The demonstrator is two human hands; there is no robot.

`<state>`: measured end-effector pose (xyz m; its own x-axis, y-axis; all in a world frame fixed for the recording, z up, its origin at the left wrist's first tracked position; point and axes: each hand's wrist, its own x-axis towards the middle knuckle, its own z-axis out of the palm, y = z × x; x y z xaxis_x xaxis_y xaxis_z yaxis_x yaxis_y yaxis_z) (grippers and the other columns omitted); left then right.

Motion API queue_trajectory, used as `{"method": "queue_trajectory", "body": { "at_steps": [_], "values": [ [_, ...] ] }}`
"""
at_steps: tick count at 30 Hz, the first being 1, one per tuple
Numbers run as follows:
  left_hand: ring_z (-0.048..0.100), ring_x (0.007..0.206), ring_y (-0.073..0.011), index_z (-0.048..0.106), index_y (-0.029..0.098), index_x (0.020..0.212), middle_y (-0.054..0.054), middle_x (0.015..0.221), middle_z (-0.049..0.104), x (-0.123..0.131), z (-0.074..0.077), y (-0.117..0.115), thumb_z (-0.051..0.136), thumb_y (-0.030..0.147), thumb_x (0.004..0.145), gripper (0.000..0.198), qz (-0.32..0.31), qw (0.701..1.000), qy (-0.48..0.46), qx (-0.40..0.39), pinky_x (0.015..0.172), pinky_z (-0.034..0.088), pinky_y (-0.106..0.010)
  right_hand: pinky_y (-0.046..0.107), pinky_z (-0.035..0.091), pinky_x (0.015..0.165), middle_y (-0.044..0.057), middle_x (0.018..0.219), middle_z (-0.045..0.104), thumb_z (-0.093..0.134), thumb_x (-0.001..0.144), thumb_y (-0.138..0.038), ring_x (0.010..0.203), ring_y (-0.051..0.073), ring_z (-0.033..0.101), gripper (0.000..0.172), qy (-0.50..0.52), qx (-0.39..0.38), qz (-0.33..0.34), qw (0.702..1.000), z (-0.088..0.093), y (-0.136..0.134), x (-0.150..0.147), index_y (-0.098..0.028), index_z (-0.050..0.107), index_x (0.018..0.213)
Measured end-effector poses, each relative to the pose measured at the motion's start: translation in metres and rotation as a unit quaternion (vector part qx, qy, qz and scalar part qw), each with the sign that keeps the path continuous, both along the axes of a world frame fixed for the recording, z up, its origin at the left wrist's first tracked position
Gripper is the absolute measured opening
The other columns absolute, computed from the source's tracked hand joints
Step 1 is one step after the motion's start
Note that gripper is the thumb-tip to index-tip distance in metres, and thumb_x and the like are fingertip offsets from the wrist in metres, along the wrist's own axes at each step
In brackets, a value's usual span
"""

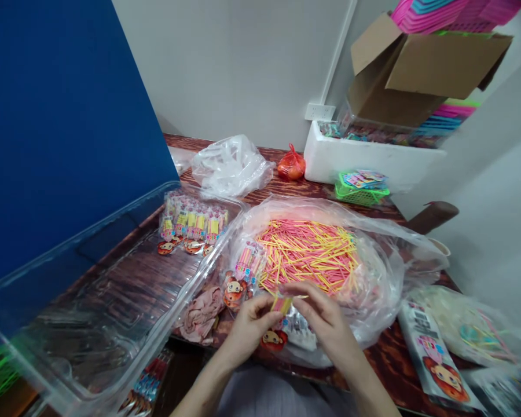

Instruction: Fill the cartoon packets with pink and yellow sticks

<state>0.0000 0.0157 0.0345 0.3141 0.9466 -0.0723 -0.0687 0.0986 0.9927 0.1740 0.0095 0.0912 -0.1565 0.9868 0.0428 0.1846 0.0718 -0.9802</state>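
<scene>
A short bundle of pink and yellow sticks [281, 304] is pinched between the thumb and fingers of my left hand [256, 325]. My right hand [323, 317] curls round the bundle's other end, its fingertips at the top of the sticks. Just beyond lies a big heap of loose pink and yellow sticks [308, 252] in an opened clear plastic bag [380, 278]. Beneath my hands is a printed packet with a red-haired cartoon figure [274, 339], partly covered. Left of the heap rest filled packets [238, 278] of the same print.
A clear plastic tub [186, 289] on the left holds several filled packets [193, 223]. A pink cloth [202, 313] lies beside it. Behind are a white bag [230, 165], a red net bag [292, 167], a green basket [360, 194] and a foam box [364, 159]. Flat printed packets [438, 359] lie right.
</scene>
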Motion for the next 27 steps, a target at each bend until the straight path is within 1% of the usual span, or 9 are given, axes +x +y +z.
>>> {"method": "queue_trajectory", "body": {
  "at_steps": [2,6,11,14,18,21,23,25,27],
  "values": [
    [0.058,0.079,-0.018,0.071,0.015,0.088,-0.004,0.084,0.066,-0.013,0.006,0.012,0.064,0.036,0.082,0.023,0.038,0.998,0.036,0.037,0.072,0.045,-0.026,0.034,0.047,0.084,0.006,0.108,0.068,0.063,0.086,-0.041,0.102,0.024,0.061,0.029,0.073,-0.037,-0.053,0.995,-0.006,0.001,0.004,-0.027,0.068,0.111],
    [0.061,0.084,-0.0206,0.07,0.016,0.095,-0.004,0.09,0.068,-0.043,0.008,0.049,0.061,0.036,0.084,0.024,0.122,0.976,0.141,0.111,0.076,0.047,-0.029,0.032,0.049,0.074,0.006,0.089,0.072,0.069,0.079,-0.045,0.089,0.024,0.065,0.027,0.102,-0.077,-0.108,0.986,-0.028,0.002,0.011,-0.023,0.072,0.094],
    [0.057,0.109,-0.0292,0.063,0.017,0.116,-0.012,0.115,0.062,-0.055,-0.015,0.084,0.058,0.027,0.083,0.035,0.205,0.873,0.367,0.249,0.096,0.045,-0.044,0.03,0.046,0.068,0.004,0.081,0.072,0.069,0.079,-0.042,0.08,0.023,0.066,0.022,0.071,-0.113,-0.077,0.988,-0.054,-0.002,0.01,-0.022,0.073,0.088],
    [0.048,0.124,-0.0328,0.048,0.015,0.134,-0.017,0.132,0.052,-0.055,-0.022,0.082,0.055,0.027,0.086,0.05,0.224,0.839,0.417,0.268,0.103,0.04,-0.05,0.03,0.045,0.07,0.003,0.081,0.071,0.065,0.082,-0.037,0.078,0.022,0.064,0.018,0.039,-0.105,-0.073,0.991,-0.059,-0.002,0.013,-0.023,0.072,0.09],
    [0.04,0.132,-0.0326,0.04,0.017,0.14,-0.017,0.142,0.044,-0.046,-0.009,0.06,0.05,0.029,0.092,0.051,0.23,0.822,0.431,0.292,0.108,0.035,-0.051,0.032,0.044,0.074,0.002,0.081,0.07,0.061,0.084,-0.03,0.079,0.022,0.062,0.012,-0.048,-0.027,-0.107,0.993,-0.055,0.014,0.032,-0.024,0.071,0.086],
    [0.049,0.121,-0.0279,0.055,0.018,0.123,-0.014,0.13,0.055,-0.026,-0.002,0.035,0.047,0.023,0.094,0.031,0.195,0.834,0.399,0.327,0.103,0.039,-0.045,0.035,0.042,0.082,0.003,0.088,0.07,0.058,0.086,-0.026,0.086,0.023,0.06,0.014,-0.134,0.071,-0.154,0.976,-0.053,0.044,0.055,-0.025,0.071,0.087],
    [0.058,0.102,-0.0233,0.064,0.019,0.1,-0.01,0.106,0.064,-0.007,-0.006,0.019,0.045,0.018,0.094,0.02,0.086,0.859,0.37,0.344,0.088,0.047,-0.037,0.037,0.04,0.086,0.005,0.09,0.068,0.055,0.086,-0.019,0.09,0.024,0.057,0.018,-0.213,0.139,-0.161,0.954,-0.055,0.068,0.069,-0.024,0.072,0.087],
    [0.059,0.089,-0.0216,0.064,0.019,0.083,-0.006,0.091,0.065,0.011,-0.017,0.006,0.047,0.015,0.093,0.02,-0.03,0.859,0.372,0.35,0.079,0.048,-0.034,0.037,0.039,0.087,0.009,0.096,0.067,0.05,0.086,-0.012,0.096,0.026,0.053,0.025,-0.352,0.18,-0.121,0.91,-0.057,0.089,0.077,-0.022,0.071,0.095],
    [0.057,0.091,-0.0229,0.064,0.019,0.086,-0.006,0.096,0.065,0.023,-0.029,-0.001,0.051,0.015,0.091,0.014,-0.058,0.849,0.398,0.341,0.08,0.047,-0.037,0.037,0.038,0.089,0.012,0.107,0.064,0.048,0.085,-0.007,0.104,0.027,0.049,0.03,-0.494,0.201,-0.069,0.843,-0.057,0.102,0.08,-0.019,0.067,0.105]
  ]
}}
